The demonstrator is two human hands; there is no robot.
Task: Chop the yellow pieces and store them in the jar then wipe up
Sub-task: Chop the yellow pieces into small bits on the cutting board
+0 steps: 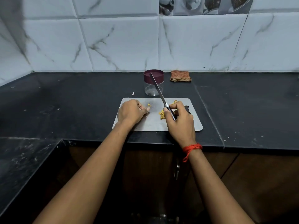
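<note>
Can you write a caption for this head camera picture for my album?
Right hand holds a raised knife by yellow pieces on the cutting board; lidded jar stands behind.

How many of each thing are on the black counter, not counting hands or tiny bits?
knife: 1
jar: 1
cloth: 1
cutting board: 1
Total: 4

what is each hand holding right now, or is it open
Left hand: fingers curled by a yellow piece; a pinch cannot be told.
Right hand: grips the knife handle.
</note>
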